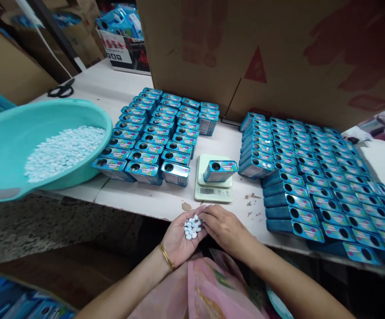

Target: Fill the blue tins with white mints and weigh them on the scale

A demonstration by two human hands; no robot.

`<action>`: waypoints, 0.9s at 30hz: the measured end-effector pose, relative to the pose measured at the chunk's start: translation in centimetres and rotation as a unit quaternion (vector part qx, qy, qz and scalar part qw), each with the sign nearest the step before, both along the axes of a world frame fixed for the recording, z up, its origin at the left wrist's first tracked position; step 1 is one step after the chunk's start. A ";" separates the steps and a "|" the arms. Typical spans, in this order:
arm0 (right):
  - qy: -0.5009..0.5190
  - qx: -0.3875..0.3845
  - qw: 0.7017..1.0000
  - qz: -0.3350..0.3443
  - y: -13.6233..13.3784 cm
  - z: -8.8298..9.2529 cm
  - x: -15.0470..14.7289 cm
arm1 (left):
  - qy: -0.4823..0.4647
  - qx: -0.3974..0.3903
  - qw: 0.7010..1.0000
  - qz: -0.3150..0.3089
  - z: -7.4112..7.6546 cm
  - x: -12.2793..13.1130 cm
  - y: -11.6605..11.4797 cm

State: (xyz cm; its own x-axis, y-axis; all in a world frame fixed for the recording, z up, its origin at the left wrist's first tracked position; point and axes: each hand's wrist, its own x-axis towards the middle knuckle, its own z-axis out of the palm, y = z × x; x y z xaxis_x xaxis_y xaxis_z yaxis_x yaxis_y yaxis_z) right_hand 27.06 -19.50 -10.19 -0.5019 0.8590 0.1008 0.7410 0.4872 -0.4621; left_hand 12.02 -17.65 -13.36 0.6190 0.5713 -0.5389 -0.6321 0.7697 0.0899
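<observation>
A small heap of pale blue-white candies (192, 227) rests in the cupped palm of my left hand (175, 243), just past the table's front edge. My right hand (227, 228) meets it from the right, its fingers bent together at the side of the heap; what they hold, if anything, is hidden. Beyond my hands, a light green kitchen scale (213, 195) stands on the table, its display too faint to read. One blue candy tin (221, 172) with a dark round hole in its top stands upright on the scale.
Left of the scale stand rows of blue tins (152, 146); a bigger block of tins (318, 177) fills the right side. A turquoise basin (89, 175) holds many loose candies. Scissors (61, 90) lie behind it. A large cardboard box (212, 53) walls off the back.
</observation>
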 end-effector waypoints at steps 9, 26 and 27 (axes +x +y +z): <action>0.133 -0.045 0.989 -0.038 0.8 0.2 1.4 | -0.018 0.002 1.000 0.015 0.4 0.8 0.5; 0.150 0.144 0.971 -0.114 7.4 5.2 2.9 | -0.014 0.038 0.997 0.064 6.2 2.3 4.4; 0.148 0.147 0.971 -0.119 7.9 5.3 3.1 | -0.003 0.031 0.998 0.060 6.1 2.1 4.2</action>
State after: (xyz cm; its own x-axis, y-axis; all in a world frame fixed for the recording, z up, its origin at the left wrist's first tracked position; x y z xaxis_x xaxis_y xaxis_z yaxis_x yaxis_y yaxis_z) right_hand 30.12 -11.55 -4.87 -0.2043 0.8591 0.4692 0.7042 0.4619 -0.5391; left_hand 14.15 -13.42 -7.25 0.5464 0.6744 -0.4966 -0.7206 0.6807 0.1315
